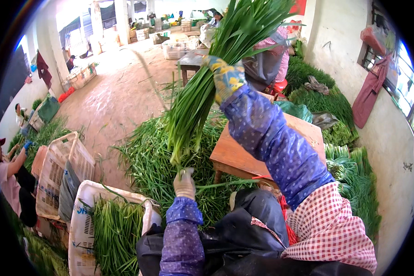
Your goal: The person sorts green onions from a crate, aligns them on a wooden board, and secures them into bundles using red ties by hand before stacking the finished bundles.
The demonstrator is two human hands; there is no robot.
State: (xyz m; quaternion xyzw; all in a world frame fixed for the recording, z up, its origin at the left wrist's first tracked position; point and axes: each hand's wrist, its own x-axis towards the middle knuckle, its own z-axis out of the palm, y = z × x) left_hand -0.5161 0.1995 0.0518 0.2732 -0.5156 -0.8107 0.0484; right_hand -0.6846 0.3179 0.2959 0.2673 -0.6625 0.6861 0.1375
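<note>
My right hand (225,78), in a yellow and blue patterned glove, is closed around a large bunch of long, flat, chive-like greens (193,106). The bunch is held up at a tilt, leaves toward the top right and pale stalk ends hanging low. Just under those ends is my left hand (185,185), in a whitish glove, fingers closed on a few thin green strands. One long leaf (227,184) stretches right from beside that hand. Purple dotted sleeves cover both forearms. Below and behind spreads a heap of loose greens (147,156) on the floor.
A wooden table (248,149) stands right of the heap. At lower left, a white plastic crate (85,221) holds greens, with another crate (60,170) tilted behind it. Stacked greens (354,179) line the right wall. A co-worker (14,179) sits far left; another person (280,50) is partly hidden behind the bunch.
</note>
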